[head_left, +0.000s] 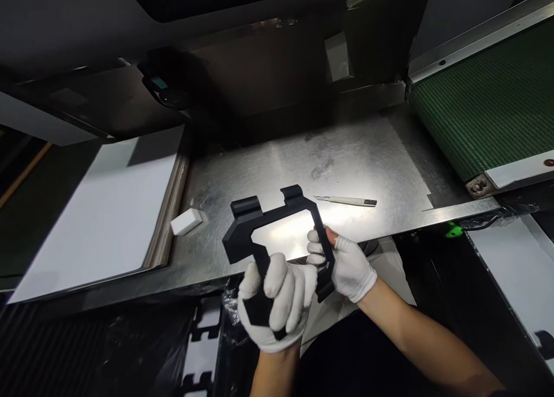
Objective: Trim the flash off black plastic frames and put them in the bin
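Observation:
A black plastic frame [281,215] with a large opening and clip-like tabs along its top is held up over the front edge of the metal table. My left hand [281,299], in a white glove, wraps its fingers round the lower left side of the part. On the other side, my right hand [348,264] grips the right bar; its glove leaves the thumb tip bare. Behind the part, a craft knife [346,201] with a pale handle lies on the table, its blade pointing left. A white eraser-like block [186,221] rests left of the frame.
A stack of white sheets [112,206] covers the table's left side. The metal table [259,166] meets a dark back panel. At right runs a green conveyor belt [489,97]. Several black parts [201,333] with white sheets between them sit below the front edge.

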`<state>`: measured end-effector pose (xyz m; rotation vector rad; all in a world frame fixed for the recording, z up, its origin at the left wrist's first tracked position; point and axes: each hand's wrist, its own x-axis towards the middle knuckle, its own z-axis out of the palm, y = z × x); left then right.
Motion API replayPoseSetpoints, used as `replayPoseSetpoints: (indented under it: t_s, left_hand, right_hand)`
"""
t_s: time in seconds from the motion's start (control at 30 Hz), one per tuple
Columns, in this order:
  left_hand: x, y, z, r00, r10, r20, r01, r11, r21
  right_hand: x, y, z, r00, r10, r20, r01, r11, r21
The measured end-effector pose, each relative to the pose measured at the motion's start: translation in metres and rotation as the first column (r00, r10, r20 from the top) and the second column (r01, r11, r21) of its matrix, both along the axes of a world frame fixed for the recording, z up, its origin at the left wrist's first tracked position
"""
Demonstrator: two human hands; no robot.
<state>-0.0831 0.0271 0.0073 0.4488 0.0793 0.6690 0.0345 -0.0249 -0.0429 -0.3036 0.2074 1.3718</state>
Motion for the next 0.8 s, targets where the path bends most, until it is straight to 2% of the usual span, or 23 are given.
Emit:
replayPoseSetpoints:
  t_s: [0.13,0.23,0.33,0.4,0.5,0.57,0.63,0.7,0.8]
  left_hand:
    - [-0.001,-0.004,-0.001,1.000,-0.013,0.013,0.012,0.999,0.029]
    - [-0.002,-0.006,-0.002,1.000,-0.022,0.010,0.022,0.999,0.039]
    - [-0.002,-0.007,-0.002,0.999,-0.033,-0.003,0.033,0.998,0.051]
    - [-0.002,-0.007,-0.001,1.000,-0.024,-0.014,0.024,0.998,0.049]
    - [-0.003,-0.006,-0.001,1.000,-0.015,-0.013,0.015,0.998,0.065]
    - [-0.004,-0.005,-0.001,0.999,-0.026,-0.036,0.029,0.995,0.094]
    - [-0.003,-0.007,0.000,0.995,-0.060,-0.077,0.069,0.990,0.120]
    - [0.000,-0.012,0.001,0.982,-0.110,-0.152,0.133,0.980,0.148]
    - [0.010,-0.027,0.000,0.907,-0.191,-0.374,0.289,0.930,0.226]
  right_hand:
    - [0.000,0.000,0.000,0.999,-0.004,0.038,0.003,0.999,0.035]
    - [0.000,-0.001,0.001,0.992,-0.015,0.126,0.010,0.999,0.040]
    - [0.000,-0.005,0.003,0.962,-0.006,0.274,0.015,0.999,-0.034]
    - [0.000,-0.011,0.004,0.909,0.003,0.416,0.054,0.991,-0.126]
    - [0.004,-0.025,0.006,0.731,-0.020,0.682,0.264,0.930,-0.256]
    - [0.008,-0.038,0.009,0.602,-0.020,0.798,0.393,0.878,-0.274]
    - [0.013,-0.053,0.016,0.507,0.021,0.862,0.407,0.875,-0.260]
    - [0.017,-0.068,0.028,0.384,0.081,0.920,0.371,0.899,-0.234]
    - [0.023,-0.089,0.050,0.112,0.096,0.989,0.335,0.933,-0.128]
